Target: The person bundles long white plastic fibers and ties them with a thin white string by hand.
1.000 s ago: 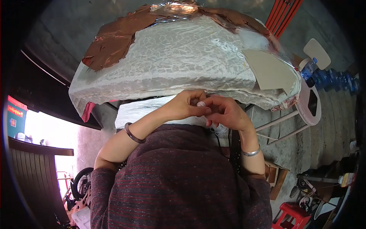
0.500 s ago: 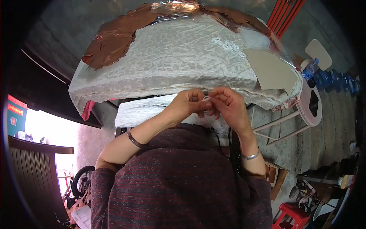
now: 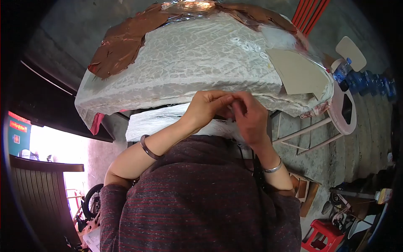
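My left hand (image 3: pixel 208 107), with a dark bangle on its wrist, and my right hand (image 3: pixel 249 113), with a silver bracelet, meet fingertip to fingertip at the near edge of the table. Their fingers are pinched together on a small white piece that is mostly hidden between them. Just below the hands, a bundle of white fabric (image 3: pixel 155 122) lies on my lap. A white lace cloth (image 3: pixel 184 63) covers the table in front of the hands. Several small white rings (image 3: pixel 247 44) lie on it further back.
Copper foil sheets (image 3: pixel 121 42) lie along the table's far and left edges. A tan cardboard piece (image 3: pixel 296 71) sits at its right end. To the right stand a pink-and-white stool (image 3: pixel 342 115), a water bottle (image 3: pixel 341 69) and blue bottles (image 3: pixel 369 86). A red stool (image 3: pixel 321 235) is at bottom right.
Both hands have risen slightly towards the table edge. The right hand's fingers have curled further over the left fingertips, and the small white piece seen earlier is hidden.
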Demonstrator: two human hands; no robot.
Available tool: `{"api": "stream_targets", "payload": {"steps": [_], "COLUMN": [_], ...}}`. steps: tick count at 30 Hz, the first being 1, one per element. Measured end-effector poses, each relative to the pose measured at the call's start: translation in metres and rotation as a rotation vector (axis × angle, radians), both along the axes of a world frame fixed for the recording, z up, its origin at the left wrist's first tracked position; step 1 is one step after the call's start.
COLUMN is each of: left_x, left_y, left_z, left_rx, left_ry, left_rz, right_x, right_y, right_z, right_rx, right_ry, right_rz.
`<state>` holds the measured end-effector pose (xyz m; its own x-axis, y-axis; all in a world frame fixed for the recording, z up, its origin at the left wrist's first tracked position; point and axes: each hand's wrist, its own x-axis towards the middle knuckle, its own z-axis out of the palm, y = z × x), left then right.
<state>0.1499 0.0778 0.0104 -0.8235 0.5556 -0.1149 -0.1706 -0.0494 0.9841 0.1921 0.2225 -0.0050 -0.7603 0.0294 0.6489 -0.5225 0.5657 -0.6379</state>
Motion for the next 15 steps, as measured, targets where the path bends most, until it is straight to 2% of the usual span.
{"api": "stream_targets", "payload": {"steps": [2, 4, 8, 10, 12, 14, 15], "left_x": [-0.005, -0.011, -0.039, -0.064, -0.095, -0.143, -0.153], "left_y": [0.005, 0.012, 0.028, 0.037, 0.048, 0.064, 0.07], "left_z": [0.002, 0.009, 0.016, 0.026, 0.022, 0.012, 0.012], "left_rx": [-0.009, -0.056, -0.121, -0.173, -0.125, -0.278, -0.314], "left_ry": [-0.016, 0.068, 0.189, 0.293, 0.355, 0.673, 0.689], "left_rz": [-0.008, 0.025, 0.083, 0.119, 0.17, 0.203, 0.221], "right_x": [-0.002, -0.002, -0.013, -0.018, -0.018, -0.02, -0.024], "right_y": [0.003, 0.006, 0.032, 0.05, 0.073, 0.097, 0.107], "right_z": [0.0, 0.008, 0.005, 0.006, 0.002, -0.012, -0.025], "right_rx": [-0.038, -0.199, -0.243, -0.462, -0.478, -0.506, -0.267], "right_ry": [0.003, -0.133, -0.185, -0.126, -0.199, -0.279, -0.458], "right_rz": [-0.038, -0.026, -0.105, -0.17, -0.177, -0.191, -0.134]}}
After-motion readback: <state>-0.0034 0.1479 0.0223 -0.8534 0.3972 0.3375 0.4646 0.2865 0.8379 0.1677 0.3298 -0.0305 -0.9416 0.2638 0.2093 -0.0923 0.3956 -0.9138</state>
